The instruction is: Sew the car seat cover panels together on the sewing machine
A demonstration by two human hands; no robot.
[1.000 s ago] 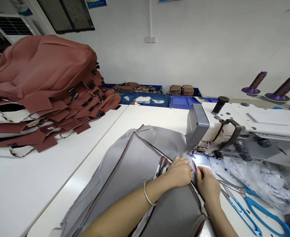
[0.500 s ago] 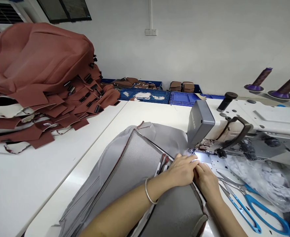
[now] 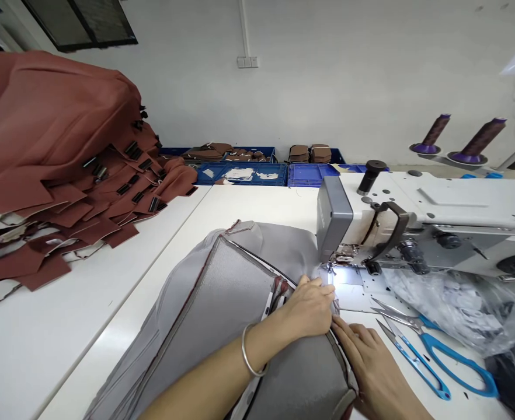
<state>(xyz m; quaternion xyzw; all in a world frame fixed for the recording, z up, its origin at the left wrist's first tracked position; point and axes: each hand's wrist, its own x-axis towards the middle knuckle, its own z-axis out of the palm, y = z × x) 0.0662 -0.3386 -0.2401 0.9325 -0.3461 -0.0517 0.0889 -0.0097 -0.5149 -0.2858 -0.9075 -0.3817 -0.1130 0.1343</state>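
A grey seat-cover-like fabric piece (image 3: pixel 235 297) with dark piping and brown-red seam edges lies across the white table, its far edge by the sewing machine (image 3: pixel 334 216). My left hand (image 3: pixel 310 306), a silver bangle on its wrist, has curled fingers gripping the fabric just left of the lit needle area. Lower and to the right, my right hand (image 3: pixel 366 356) closes on the cover's right edge, fingers along the seam. The thumb of that hand is mostly hidden. Exactly where the needle meets the fabric cannot be made out.
Large blue-handled scissors (image 3: pixel 454 356) and thread snips (image 3: pixel 419 364) lie right of my right hand. Behind them sits a clear plastic bag (image 3: pixel 463 306). Brown-red covers (image 3: pixel 60 128) with black clips are piled at left. Blue crates (image 3: pixel 275 174) stand beyond the table, thread cones (image 3: pixel 480 140) behind the machine.
My right hand has moved away from the needle area, down along the cover's right edge, apart from the left fingertips. My left hand keeps its grip near the needle. The camera view has turned slightly right.
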